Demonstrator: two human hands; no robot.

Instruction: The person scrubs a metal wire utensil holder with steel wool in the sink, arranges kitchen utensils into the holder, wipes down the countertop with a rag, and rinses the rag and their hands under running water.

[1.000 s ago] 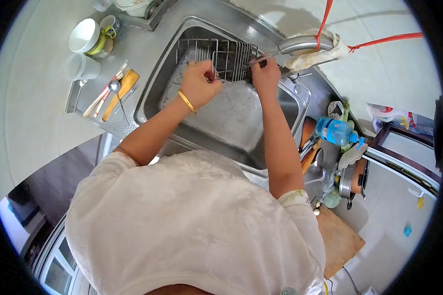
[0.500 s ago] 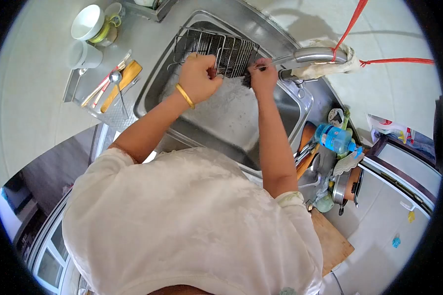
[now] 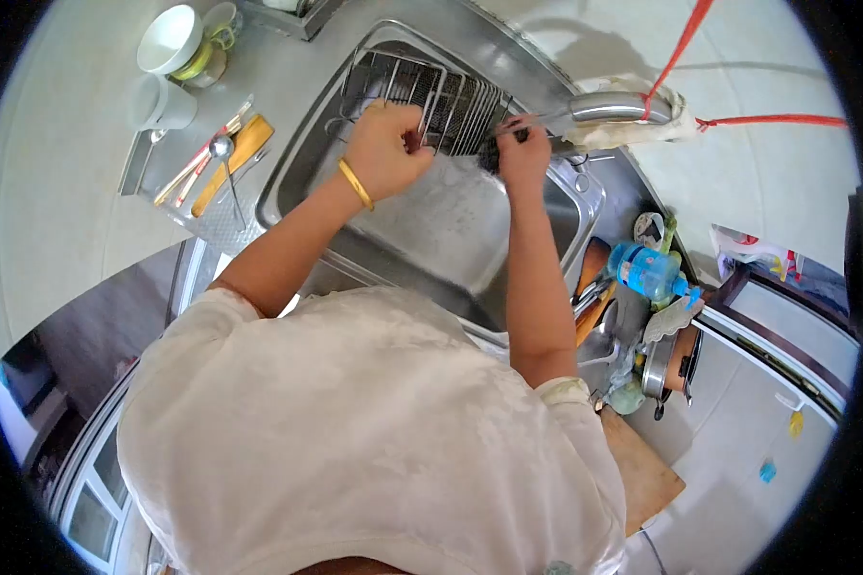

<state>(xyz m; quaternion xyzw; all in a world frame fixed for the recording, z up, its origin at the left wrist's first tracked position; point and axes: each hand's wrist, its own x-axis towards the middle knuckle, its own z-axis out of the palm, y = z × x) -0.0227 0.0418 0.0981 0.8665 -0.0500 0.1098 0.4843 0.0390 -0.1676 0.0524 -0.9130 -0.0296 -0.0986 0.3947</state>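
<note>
A wire rack [image 3: 462, 107], a basket-like frame of thin metal bars with a mesh panel, is held tilted in the far part of the steel sink [image 3: 446, 216]. My left hand [image 3: 385, 149] is closed around its near left edge. At the rack's right end, my right hand [image 3: 525, 158] has its fingers closed on a dark scrubber [image 3: 490, 156], which touches or nearly touches the bars. The scrubber's exact kind is hard to make out. The faucet [image 3: 616, 107], wrapped in cloth and tied with red cord, reaches in just above my right hand.
On the left counter lie a spoon [image 3: 222, 149], a wooden spatula [image 3: 240, 158] and chopsticks, near a white cup [image 3: 168, 103] and stacked bowls [image 3: 170, 40]. To the right are a blue-labelled bottle [image 3: 650, 271], a pot [image 3: 657, 369] and a cutting board [image 3: 642, 470].
My right hand has shifted slightly right and down along the rack's end with the scrubber. My left hand keeps its hold; less white foam shows on the sink bottom.
</note>
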